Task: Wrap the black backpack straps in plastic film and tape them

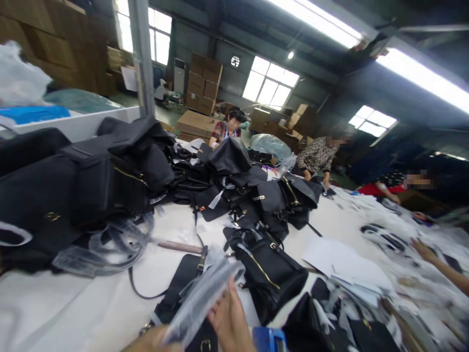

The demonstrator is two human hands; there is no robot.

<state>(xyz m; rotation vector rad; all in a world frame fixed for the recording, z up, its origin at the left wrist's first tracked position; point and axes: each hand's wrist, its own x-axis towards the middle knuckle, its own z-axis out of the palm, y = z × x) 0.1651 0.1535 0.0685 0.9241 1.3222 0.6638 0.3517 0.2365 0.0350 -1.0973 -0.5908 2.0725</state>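
A long strip of clear plastic wrapping (pixel 205 298) runs slantwise over a black bag (pixel 183 278) on the table in front of me. My left hand (pixel 154 341), partly cut off by the bottom edge and blurred, is closed round its lower end. My right hand (pixel 232 318) grips the plastic farther up, its thumb side upward and the other fingers curled under. Touching the strip's upper right is a black backpack (pixel 273 274) with a gold zip. Beside my right wrist lies a blue plastic object (pixel 269 338), partly cut off.
Black bags (pixel 91 181) are heaped on the left and more (pixel 252 190) across the middle of the white table (pixel 164 227). White paper sheets (pixel 344 259) lie right of centre. A co-worker's hand (pixel 425 250) reaches in from the right; several people work along the far side.
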